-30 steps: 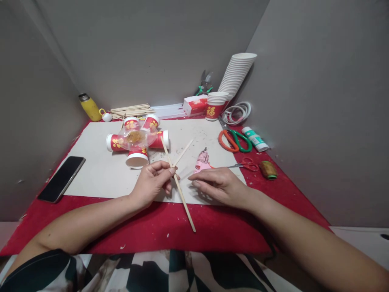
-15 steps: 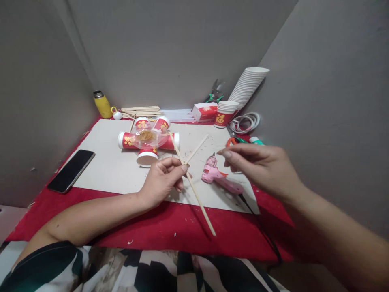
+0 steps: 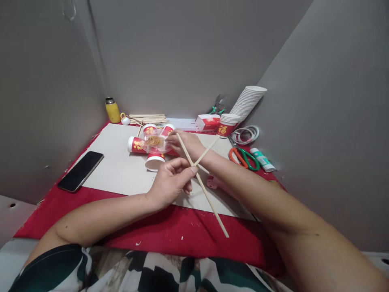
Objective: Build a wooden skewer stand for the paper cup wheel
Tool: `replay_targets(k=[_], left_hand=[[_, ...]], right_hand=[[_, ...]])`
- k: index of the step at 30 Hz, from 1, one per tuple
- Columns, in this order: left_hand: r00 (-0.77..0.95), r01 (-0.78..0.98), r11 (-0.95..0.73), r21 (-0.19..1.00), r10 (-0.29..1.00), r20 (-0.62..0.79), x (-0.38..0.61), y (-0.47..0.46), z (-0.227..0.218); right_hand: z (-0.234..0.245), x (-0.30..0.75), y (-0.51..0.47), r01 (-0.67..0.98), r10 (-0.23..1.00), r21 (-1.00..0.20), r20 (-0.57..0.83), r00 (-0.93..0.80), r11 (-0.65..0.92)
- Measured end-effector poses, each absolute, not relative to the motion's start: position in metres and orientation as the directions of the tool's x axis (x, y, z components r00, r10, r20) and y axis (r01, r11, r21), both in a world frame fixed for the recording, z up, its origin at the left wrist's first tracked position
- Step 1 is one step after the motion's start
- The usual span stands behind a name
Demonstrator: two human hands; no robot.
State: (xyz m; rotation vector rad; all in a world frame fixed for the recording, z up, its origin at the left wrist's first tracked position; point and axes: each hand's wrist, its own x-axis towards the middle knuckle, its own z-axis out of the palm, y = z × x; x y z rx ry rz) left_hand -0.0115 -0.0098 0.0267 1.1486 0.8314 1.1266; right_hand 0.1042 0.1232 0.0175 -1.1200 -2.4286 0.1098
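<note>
My left hand (image 3: pixel 172 180) pinches two crossed wooden chopsticks (image 3: pixel 211 201) between thumb and fingers, above the front of the white board. Further back, my right hand (image 3: pixel 185 142) is at the right edge of a clear plastic dish of tan rubber bands (image 3: pixel 152 141); its fingers are bent and apart, with nothing visible in them. That dish rests on several red paper cups (image 3: pixel 155 162) lying on their sides in a star shape. Beneath my right forearm, a pink glue gun (image 3: pixel 212 181) is mostly hidden.
A phone (image 3: pixel 81 170) lies on the left. Behind are a yellow bottle (image 3: pixel 112 111), wooden sticks (image 3: pixel 148 118) and a red-white box (image 3: pixel 208 122). On the right stand stacked paper cups (image 3: pixel 247 101), with a coiled cable (image 3: pixel 245 134), scissors (image 3: pixel 253 161) and a glue stick (image 3: pixel 261 159).
My right hand has moved from over the glue gun, left and away, to the dish of rubber bands. My left hand keeps hold of the crossed chopsticks. The view has shifted slightly.
</note>
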Motion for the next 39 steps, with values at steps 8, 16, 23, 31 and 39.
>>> replay_targets(k=[8,16,23,31,39], left_hand=[[0.206,-0.227,-0.041,0.973,0.974,0.089,-0.014,0.000,0.024],[0.168,-0.184,-0.107,0.977,0.976,0.139,-0.017,0.012,0.017],[0.203,-0.129,-0.098,0.987,0.972,0.123,-0.016,0.015,0.011],[0.206,-0.092,-0.128,0.988,0.968,0.144,-0.016,0.017,0.006],[0.216,-0.054,-0.149,0.987,0.964,0.157,-0.016,0.014,0.009]], right_hand=[[0.017,0.120,0.150,0.510,0.822,-0.653,0.513,-0.245,0.560],[0.028,0.166,0.142,0.237,0.922,-0.896,0.387,0.000,0.376],[0.027,0.193,0.123,0.015,0.977,-0.978,0.206,0.055,0.206],[0.020,0.209,0.105,-0.055,0.998,-0.997,0.059,0.005,0.059],[0.018,0.212,0.104,0.004,0.992,-0.999,0.048,-0.119,0.049]])
